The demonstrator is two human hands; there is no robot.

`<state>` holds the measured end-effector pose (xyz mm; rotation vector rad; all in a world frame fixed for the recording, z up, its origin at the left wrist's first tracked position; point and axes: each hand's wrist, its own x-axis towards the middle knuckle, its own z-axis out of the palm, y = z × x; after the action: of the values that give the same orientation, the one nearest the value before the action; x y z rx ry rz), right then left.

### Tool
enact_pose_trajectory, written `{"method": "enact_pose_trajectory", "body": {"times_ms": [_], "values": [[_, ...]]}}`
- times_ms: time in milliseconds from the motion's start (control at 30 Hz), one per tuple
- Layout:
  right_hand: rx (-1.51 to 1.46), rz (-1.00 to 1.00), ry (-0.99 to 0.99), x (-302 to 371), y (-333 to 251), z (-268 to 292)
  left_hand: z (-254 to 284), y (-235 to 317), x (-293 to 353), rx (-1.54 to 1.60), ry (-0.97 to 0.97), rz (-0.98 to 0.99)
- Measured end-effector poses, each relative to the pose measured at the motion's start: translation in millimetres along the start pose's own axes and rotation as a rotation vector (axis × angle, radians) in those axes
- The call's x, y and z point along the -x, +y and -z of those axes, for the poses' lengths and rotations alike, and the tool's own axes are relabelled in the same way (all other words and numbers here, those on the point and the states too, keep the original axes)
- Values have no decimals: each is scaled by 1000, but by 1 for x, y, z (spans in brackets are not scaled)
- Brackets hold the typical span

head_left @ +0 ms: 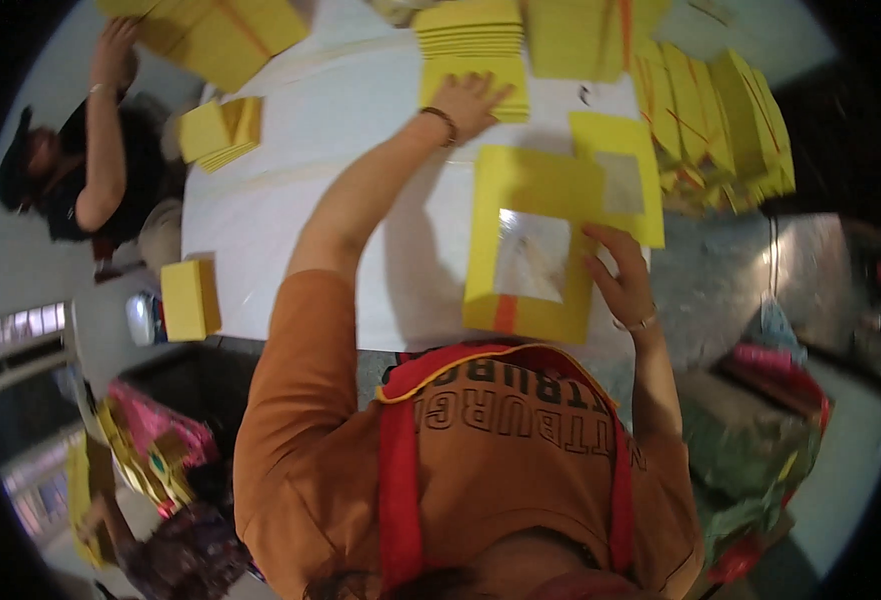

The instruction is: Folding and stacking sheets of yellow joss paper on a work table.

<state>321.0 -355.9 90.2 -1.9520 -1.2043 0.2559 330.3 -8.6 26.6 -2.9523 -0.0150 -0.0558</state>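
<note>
My left hand reaches far forward and lies with spread fingers on a stack of folded yellow paper pieces at the far side of the table. Nearer to me lies a flat yellow paper piece with a clear window and a short orange strip at its near edge. At its right edge is my right hand, with curled thumb and forefinger on that edge. Partly under this piece, to the right, lies another yellow windowed piece.
The white-covered table carries small yellow stacks at left and larger bundles at far right. Banded yellow bundles stand beyond the right edge. A co-worker is at the left. Sacks lie at lower right.
</note>
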Motion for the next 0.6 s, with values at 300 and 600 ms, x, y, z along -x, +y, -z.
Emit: {"method": "enact_pose_trajectory", "body": {"times_ms": [300,600], "values": [[172,135,-31,27,-10,-2,46,28,57,453,446,-31],[57,96,-51,43,0,-25,116,148,200,601,268,-286]]}}
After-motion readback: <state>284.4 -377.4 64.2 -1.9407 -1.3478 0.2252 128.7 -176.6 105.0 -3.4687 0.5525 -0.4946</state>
